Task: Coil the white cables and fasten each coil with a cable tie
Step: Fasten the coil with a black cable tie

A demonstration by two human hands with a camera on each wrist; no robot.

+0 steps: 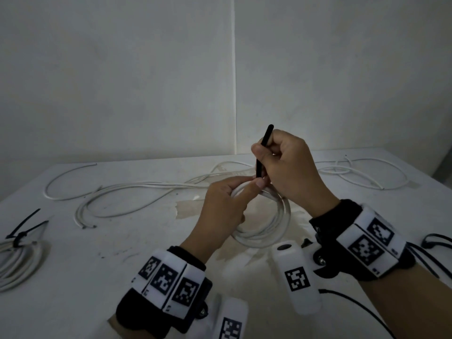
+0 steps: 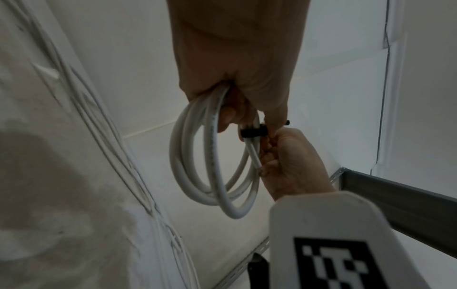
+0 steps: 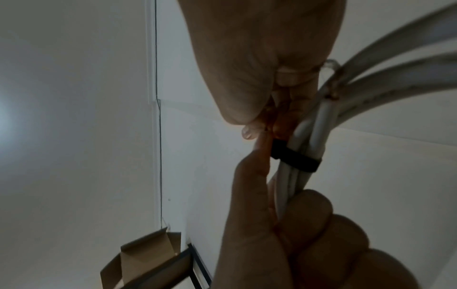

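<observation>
A small coil of white cable [image 1: 266, 232] hangs just above the table in front of me. My left hand [image 1: 253, 183] grips the top of the coil [image 2: 197, 166], fingers curled round the bunched strands. A black cable tie [image 1: 265, 140] is looped round those strands as a band [image 2: 252, 133] [image 3: 294, 158]. Its tail stands upward, pinched in my right hand [image 1: 261, 154] just above the left thumb. In the right wrist view the band sits snug on the white strands [image 3: 395, 78] between the two hands.
A tied coil [image 1: 17, 260] with a black tie lies at the table's left edge. Loose white cables [image 1: 137, 187] [image 1: 362, 172] sprawl across the far side. Spare black ties [image 1: 435, 241] lie at the right. A cardboard box [image 3: 146, 258] sits beyond the table.
</observation>
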